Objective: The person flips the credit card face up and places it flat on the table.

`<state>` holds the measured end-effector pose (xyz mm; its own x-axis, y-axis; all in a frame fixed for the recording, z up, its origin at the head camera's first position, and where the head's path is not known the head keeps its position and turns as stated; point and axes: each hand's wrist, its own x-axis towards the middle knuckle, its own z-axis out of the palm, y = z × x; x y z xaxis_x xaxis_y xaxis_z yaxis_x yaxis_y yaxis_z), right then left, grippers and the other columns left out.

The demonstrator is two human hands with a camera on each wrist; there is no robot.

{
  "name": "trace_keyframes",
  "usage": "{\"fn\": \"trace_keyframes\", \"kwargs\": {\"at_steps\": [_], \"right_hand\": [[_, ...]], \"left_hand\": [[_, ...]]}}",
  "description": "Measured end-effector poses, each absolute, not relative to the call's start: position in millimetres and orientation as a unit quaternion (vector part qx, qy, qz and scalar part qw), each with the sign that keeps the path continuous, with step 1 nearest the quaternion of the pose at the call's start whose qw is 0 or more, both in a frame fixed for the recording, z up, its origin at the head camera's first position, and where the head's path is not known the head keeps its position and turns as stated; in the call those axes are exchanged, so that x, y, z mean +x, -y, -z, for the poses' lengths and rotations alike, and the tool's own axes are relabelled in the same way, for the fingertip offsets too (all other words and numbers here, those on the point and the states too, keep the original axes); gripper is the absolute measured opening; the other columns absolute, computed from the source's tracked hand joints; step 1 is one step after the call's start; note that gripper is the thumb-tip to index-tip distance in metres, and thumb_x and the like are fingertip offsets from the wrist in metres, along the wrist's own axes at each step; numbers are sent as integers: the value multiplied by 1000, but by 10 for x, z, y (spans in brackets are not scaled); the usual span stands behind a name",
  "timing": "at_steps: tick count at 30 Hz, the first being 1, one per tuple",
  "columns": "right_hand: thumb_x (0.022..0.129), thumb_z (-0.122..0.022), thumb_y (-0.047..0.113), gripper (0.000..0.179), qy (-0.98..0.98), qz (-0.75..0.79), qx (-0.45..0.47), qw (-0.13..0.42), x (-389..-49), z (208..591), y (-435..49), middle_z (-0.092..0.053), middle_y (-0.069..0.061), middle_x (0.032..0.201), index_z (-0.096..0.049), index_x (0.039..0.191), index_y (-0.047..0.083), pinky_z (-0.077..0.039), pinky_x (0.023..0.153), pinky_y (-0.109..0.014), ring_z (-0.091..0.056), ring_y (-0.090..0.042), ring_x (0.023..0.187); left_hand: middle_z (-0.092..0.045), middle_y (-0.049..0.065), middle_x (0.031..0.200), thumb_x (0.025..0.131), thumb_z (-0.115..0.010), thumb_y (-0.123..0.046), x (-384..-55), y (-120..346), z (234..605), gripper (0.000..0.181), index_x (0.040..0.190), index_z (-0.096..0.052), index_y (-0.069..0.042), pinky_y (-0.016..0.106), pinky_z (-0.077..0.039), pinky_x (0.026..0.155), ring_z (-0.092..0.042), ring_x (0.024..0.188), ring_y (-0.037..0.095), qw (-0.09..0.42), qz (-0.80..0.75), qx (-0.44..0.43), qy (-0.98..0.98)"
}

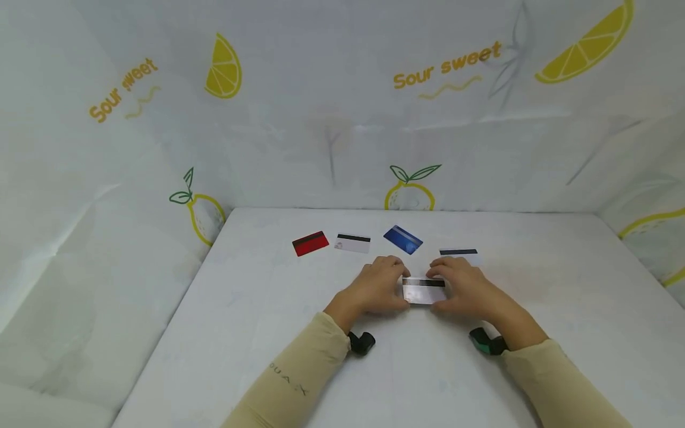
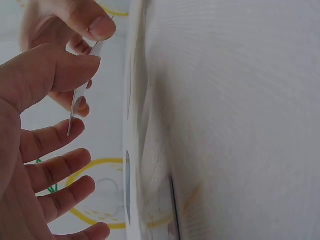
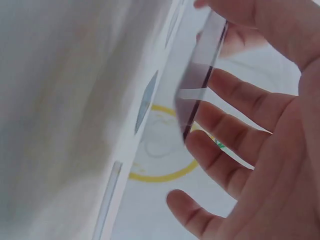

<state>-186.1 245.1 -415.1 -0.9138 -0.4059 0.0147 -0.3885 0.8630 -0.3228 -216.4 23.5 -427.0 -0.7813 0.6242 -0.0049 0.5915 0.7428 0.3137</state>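
Note:
A white card (image 1: 424,295) with a dark magnetic stripe is held between both hands, raised off the white table. My left hand (image 1: 377,285) pinches its left end with thumb and index finger; the other fingers spread apart in the left wrist view. At the opposite end, my right hand (image 1: 465,288) grips the card between thumb and fingers. The right wrist view shows the card (image 3: 197,70) from below and edge-on, with the fingertips along its striped edge. Just beyond the right hand lies another white striped card (image 1: 458,252), partly hidden by it.
Toward the back of the table (image 1: 257,297) lie a red card (image 1: 310,244), a white striped card (image 1: 353,243) and a blue card (image 1: 404,239). Lemon-printed sheeting (image 1: 299,137) rises behind the table. Dark wrist devices (image 1: 362,343) sit under both forearms.

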Motion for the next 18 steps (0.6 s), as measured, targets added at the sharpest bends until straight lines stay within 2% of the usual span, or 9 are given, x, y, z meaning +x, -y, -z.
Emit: {"fn": "trace_keyframes", "kwargs": {"at_steps": [8,18], "right_hand": [[72,-85,38,58,-965,116,-231,-40,-1765,4136,-2290,-56,-10,133,-66,121,12,-40,89,-59,-46,-34,125],[74,-83,46,59,-967,118,-218,-54,-1725,4127,-2226,-60,-9,126,-65,117,11,-43,83,-54,-54,-31,117]], "left_hand": [[-53,-6,130,79,-75,-54,-2049,-330,4179,57,122,-63,-20,38,-45,96,-46,125,16,6,-128,339,-932],[-52,-6,130,78,-77,-53,-2052,-252,4124,55,121,-60,-22,37,-46,96,-46,124,15,7,-138,341,-930]]}}
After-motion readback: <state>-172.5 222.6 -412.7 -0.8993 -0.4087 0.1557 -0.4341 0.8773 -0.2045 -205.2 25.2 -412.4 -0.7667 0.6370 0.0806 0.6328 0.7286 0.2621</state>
